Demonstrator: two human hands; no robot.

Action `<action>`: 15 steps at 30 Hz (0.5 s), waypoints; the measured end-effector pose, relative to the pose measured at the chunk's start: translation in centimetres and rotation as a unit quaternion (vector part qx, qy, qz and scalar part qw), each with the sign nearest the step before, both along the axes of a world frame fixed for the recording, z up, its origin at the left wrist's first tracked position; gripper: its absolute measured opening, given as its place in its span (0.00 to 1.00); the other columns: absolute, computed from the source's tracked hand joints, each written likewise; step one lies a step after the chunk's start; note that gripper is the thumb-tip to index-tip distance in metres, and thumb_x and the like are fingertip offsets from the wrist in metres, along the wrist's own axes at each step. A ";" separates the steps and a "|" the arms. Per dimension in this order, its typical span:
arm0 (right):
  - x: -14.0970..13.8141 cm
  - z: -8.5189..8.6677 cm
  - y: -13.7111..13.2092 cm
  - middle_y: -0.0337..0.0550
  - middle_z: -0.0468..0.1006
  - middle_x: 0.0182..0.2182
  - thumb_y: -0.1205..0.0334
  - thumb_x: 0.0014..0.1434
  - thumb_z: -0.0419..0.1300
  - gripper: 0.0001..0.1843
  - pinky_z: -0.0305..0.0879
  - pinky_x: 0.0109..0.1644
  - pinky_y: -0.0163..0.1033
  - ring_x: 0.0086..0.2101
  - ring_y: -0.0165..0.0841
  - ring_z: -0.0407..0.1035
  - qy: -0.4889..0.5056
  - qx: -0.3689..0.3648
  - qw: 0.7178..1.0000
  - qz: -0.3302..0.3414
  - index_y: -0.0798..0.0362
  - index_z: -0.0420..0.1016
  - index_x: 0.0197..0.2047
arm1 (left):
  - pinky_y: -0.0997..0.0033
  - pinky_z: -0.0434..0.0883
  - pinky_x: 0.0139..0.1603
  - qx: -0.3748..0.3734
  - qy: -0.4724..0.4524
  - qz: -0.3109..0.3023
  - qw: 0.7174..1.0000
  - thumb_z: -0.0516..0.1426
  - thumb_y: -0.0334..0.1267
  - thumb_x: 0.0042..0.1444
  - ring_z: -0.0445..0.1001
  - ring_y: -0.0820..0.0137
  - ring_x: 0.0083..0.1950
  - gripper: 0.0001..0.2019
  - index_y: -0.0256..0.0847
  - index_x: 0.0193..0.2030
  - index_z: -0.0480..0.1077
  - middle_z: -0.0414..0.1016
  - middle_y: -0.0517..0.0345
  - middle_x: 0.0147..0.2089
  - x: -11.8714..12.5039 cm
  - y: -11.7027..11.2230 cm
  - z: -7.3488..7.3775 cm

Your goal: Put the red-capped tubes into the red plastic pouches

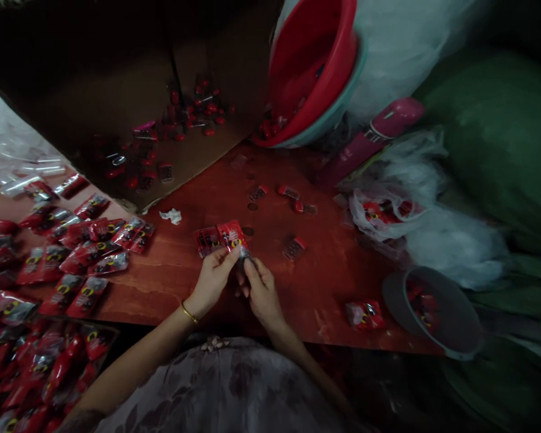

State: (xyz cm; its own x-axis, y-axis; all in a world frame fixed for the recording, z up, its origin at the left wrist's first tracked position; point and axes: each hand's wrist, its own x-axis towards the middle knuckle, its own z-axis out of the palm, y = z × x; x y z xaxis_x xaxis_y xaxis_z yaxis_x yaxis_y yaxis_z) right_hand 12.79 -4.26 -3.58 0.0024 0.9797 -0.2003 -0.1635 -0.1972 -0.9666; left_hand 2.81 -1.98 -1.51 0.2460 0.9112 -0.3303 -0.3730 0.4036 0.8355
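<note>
Both hands meet in front of me over the reddish table (324,282). My left hand (216,273), with a gold bangle at the wrist, pinches a small red printed packet (231,233) near its lower end. The fingers of my right hand (261,285) close on the same end of that packet, thumb on top. Just left of it, another red packet (207,240) lies by my left fingertips. A few small red-capped clear pieces (294,246) lie loose to the right of my hands.
Many filled red packets (85,252) cover the table's left side. A cardboard box (234,144) with red-capped pieces stands behind. Red basin (349,42), pink flask (379,132), plastic bag (365,222) and grey tub (399,300) stand right. A packet (365,315) lies by the tub.
</note>
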 end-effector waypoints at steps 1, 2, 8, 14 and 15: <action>0.0 0.0 0.0 0.29 0.62 0.20 0.45 0.59 0.52 0.18 0.58 0.18 0.29 0.15 0.22 0.54 -0.009 0.006 1.000 0.011 0.50 0.62 0.29 | 0.76 0.62 0.13 -0.007 -0.012 0.007 1.000 0.58 0.56 0.49 0.65 0.73 0.13 0.20 0.38 0.28 0.66 0.67 0.64 0.15 -0.1 0.1 -0.1; 0.2 0.1 0.0 0.30 0.64 0.20 0.45 0.58 0.54 0.17 0.59 0.19 0.29 0.16 0.22 0.56 -0.021 0.016 0.999 0.030 0.51 0.63 0.30 | 0.77 0.61 0.13 -0.013 -0.021 0.022 0.999 0.60 0.55 0.48 0.64 0.75 0.13 0.20 0.38 0.27 0.66 0.66 0.64 0.15 -0.2 0.3 -0.1; 1.6 0.1 0.0 0.36 0.73 0.24 0.51 0.59 0.54 0.12 0.64 0.25 0.32 0.19 0.25 0.64 -0.126 0.060 0.988 0.066 0.52 0.69 0.34 | 0.79 0.57 0.15 -0.027 -0.027 0.078 0.996 0.65 0.53 0.39 0.59 0.81 0.15 0.21 0.35 0.26 0.70 0.67 0.63 0.18 -0.4 0.6 -0.3; 0.5 -1.0 1.1 0.35 0.70 0.18 0.49 0.55 0.58 0.15 0.62 0.22 0.32 0.19 0.28 0.64 -0.234 0.104 0.967 0.007 0.51 0.67 0.26 | 0.77 0.66 0.26 -0.098 -0.081 0.095 0.987 0.70 0.50 0.31 0.67 0.78 0.22 0.22 0.34 0.25 0.71 0.71 0.62 0.21 -0.8 -0.1 -0.2; 0.3 -1.0 1.2 0.36 0.71 0.19 0.49 0.54 0.59 0.15 0.63 0.24 0.32 0.20 0.28 0.65 -0.264 0.128 0.956 0.002 0.51 0.67 0.27 | 0.76 0.68 0.30 -0.114 -0.083 0.105 0.984 0.70 0.48 0.31 0.70 0.76 0.25 0.21 0.34 0.27 0.71 0.74 0.59 0.25 -1.6 -0.2 0.0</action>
